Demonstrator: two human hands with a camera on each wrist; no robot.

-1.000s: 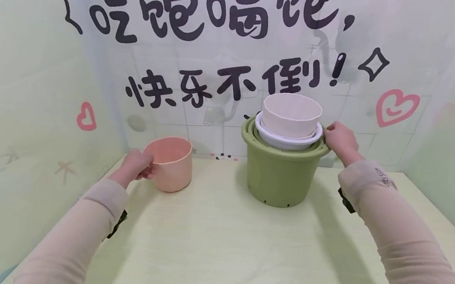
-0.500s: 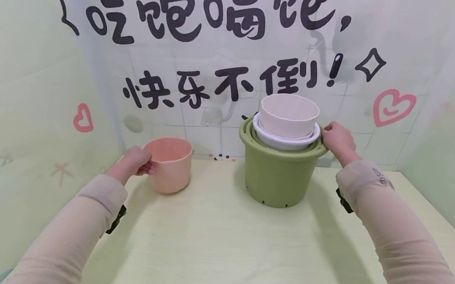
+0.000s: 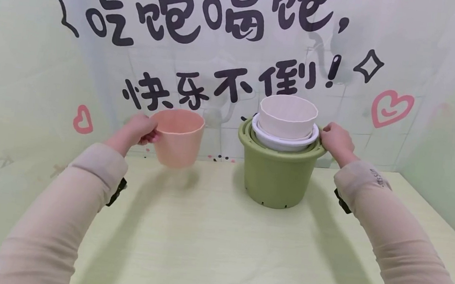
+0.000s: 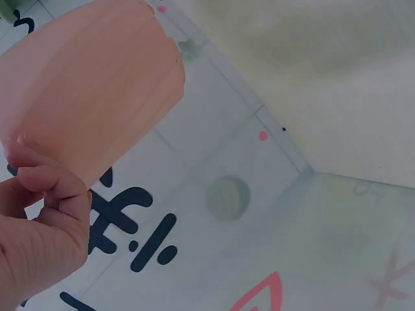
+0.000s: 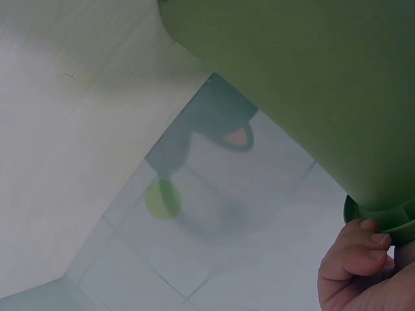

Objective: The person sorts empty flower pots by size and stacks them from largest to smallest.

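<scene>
My left hand (image 3: 142, 129) pinches the rim of a peach-coloured flower pot (image 3: 179, 144), which hangs upright above the table, its shadow below it. In the left wrist view the thumb and curled fingers (image 4: 55, 188) meet at the pot's edge. On the right, a large green flower pot (image 3: 277, 179) stands on the table. Nested in its mouth are a white pot (image 3: 283, 143) and, on top, a pale pink pot (image 3: 288, 116) with a wavy rim. My right hand (image 3: 338, 139) grips the green pot's right rim; its fingers curl around the lip in the right wrist view.
A pale wooden table (image 3: 233, 249) spreads below both hands. Behind it hangs a white printed sheet (image 3: 229, 128) with black lettering and pink hearts. Greenish sheets (image 3: 23, 148) close off the left and right sides.
My left hand has raised the peach pot off the table, up and slightly to the right. The right hand and the green pot with its nested pots stay in place.
</scene>
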